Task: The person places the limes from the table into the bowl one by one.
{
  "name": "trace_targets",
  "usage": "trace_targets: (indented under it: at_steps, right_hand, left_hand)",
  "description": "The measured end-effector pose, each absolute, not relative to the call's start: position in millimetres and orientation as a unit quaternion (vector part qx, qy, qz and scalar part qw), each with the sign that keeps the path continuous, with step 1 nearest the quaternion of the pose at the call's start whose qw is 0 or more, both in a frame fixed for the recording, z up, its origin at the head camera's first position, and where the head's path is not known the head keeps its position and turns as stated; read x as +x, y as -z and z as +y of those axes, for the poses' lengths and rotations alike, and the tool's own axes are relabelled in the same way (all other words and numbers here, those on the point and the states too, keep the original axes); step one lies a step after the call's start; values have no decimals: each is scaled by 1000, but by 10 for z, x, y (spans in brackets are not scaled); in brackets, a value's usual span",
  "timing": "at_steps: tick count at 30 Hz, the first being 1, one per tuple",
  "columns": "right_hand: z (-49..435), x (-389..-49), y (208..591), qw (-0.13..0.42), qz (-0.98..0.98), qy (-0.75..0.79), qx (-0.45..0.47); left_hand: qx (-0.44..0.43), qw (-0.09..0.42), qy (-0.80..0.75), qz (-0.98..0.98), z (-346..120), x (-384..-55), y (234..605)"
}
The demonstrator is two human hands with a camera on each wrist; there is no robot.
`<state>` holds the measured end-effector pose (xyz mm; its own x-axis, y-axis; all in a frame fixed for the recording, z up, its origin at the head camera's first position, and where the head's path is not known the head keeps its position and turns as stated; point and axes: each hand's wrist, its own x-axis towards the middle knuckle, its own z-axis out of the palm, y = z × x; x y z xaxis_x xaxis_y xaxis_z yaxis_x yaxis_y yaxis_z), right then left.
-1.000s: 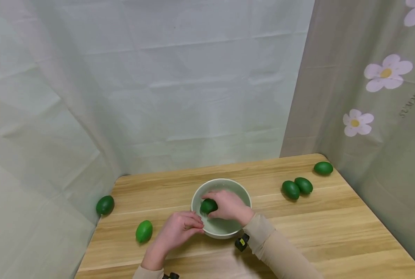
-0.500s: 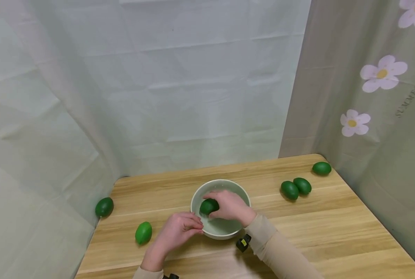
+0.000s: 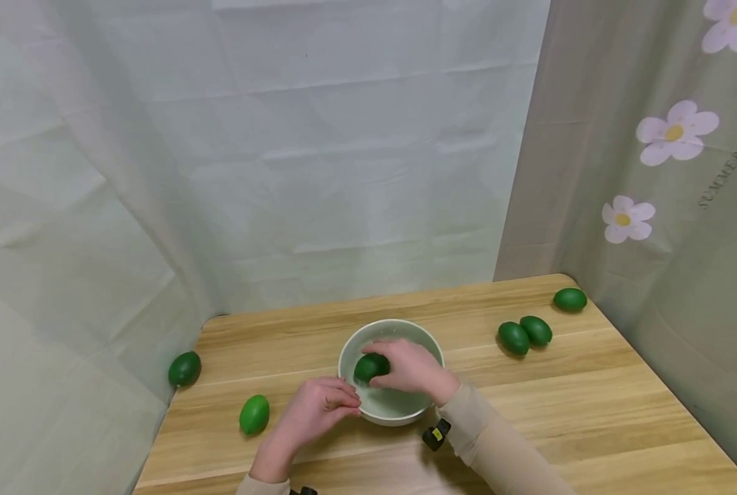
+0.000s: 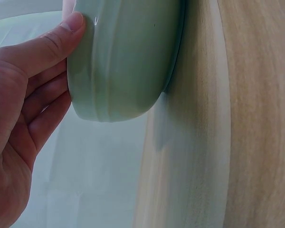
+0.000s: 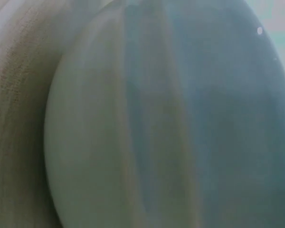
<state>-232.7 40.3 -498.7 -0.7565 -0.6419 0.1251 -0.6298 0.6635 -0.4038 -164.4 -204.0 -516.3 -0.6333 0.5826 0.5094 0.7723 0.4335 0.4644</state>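
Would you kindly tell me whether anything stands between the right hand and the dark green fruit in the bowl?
Nothing visible does; the right hand grips the dark green fruit inside the bowl, which the left hand holds at its edge.

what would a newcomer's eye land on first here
Probably the pale bowl on the table, where the right hand grips a dark green fruit inside and the left hand holds the near-left rim. Next, two more fruits lie to the bowl's left and three others to its right. White flowers also stand out on the cloth at far right.
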Motion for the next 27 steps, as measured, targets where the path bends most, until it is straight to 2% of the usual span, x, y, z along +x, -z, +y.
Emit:
trace_targets:
  at_steps: [10, 18, 24, 27]
  right_hand:
    - [624, -2125, 4887, -27, 886, 329, -325]
    - [865, -2026, 4812, -101, 868, 402, -275]
    - [1118, -1988, 4776, -176, 845, 435, -258]
    - [1250, -1981, 4789, -194, 844, 435, -247]
  left_hand:
    - [-401, 134, 342, -839, -2035, -1649, 5173]
    - [-383, 111, 349, -848, -2053, -1641, 5158]
    - [-387, 118, 347, -846, -2046, -1634, 5168]
    - [-388, 120, 347, -845, -2046, -1634, 5172]
